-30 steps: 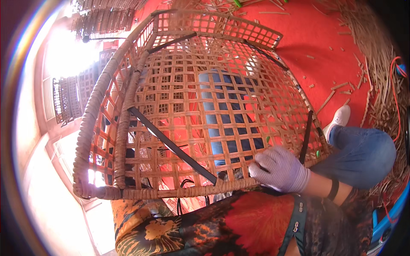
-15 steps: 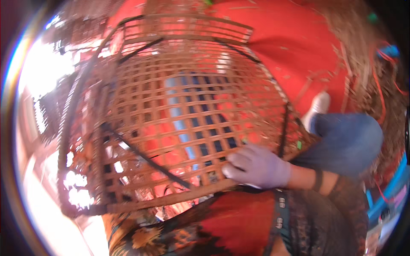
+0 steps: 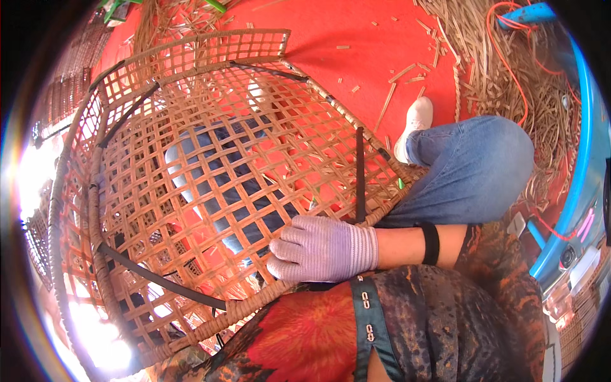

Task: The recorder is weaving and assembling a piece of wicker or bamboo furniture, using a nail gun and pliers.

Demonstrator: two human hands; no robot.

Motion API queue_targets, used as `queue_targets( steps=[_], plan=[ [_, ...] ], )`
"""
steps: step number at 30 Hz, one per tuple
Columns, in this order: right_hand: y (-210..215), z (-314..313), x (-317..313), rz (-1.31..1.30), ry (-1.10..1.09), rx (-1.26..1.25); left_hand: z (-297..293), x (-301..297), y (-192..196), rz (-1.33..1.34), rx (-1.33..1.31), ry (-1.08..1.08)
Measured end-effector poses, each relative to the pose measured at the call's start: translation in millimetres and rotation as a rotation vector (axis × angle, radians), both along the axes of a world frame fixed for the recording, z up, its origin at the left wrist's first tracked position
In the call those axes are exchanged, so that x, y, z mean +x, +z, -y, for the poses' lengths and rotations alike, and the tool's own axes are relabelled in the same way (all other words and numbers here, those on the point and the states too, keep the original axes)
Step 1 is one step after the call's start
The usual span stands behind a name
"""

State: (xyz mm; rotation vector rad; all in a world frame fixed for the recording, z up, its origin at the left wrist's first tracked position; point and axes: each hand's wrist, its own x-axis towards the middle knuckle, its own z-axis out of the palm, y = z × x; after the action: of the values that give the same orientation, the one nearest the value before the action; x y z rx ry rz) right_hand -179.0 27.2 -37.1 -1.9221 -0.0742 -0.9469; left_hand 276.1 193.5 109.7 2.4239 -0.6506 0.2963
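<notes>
A large woven rattan frame (image 3: pixel 210 146) with an open lattice and a thick wrapped rim lies tilted across my lap. My right hand (image 3: pixel 324 248), in a lavender knit glove with a black band at the wrist, grips the lattice at the near rim, fingers curled over the strips. A black bar (image 3: pixel 359 172) runs upward just behind the hand, and another black bar (image 3: pixel 159 277) crosses the lower left of the frame. My left hand does not show. My other leg in jeans shows through the lattice.
My bent knee in blue jeans (image 3: pixel 477 165) and a white shoe (image 3: pixel 414 121) lie right of the frame on a red floor (image 3: pixel 356 32). Loose rattan strips (image 3: pixel 490 63) and an orange cord (image 3: pixel 509 57) are piled at upper right. A blue curved object (image 3: pixel 582 159) borders the right.
The frame has swung and tilted in view, with its far edge now further left. My right hand has stayed on the near rim, gripping throughout.
</notes>
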Motion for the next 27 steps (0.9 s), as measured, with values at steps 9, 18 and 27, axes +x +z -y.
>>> queue_targets(
  steps=[9, 18, 27],
  plan=[
    [-23.0, 31.1, -2.9, 0.0, 0.327, 0.333, -0.5, 5.7, -4.6, -0.023, -0.006, -0.006],
    [-254.8, 122.9, 15.5, -1.457, -0.42, 0.516, -0.2, 11.5, -11.2, -0.052, -0.034, 0.0],
    [-281.1, 114.1, 16.2, -1.281, -0.302, 1.174, -3.3, 15.8, -21.4, -0.063, -0.07, -0.001]
  ],
)
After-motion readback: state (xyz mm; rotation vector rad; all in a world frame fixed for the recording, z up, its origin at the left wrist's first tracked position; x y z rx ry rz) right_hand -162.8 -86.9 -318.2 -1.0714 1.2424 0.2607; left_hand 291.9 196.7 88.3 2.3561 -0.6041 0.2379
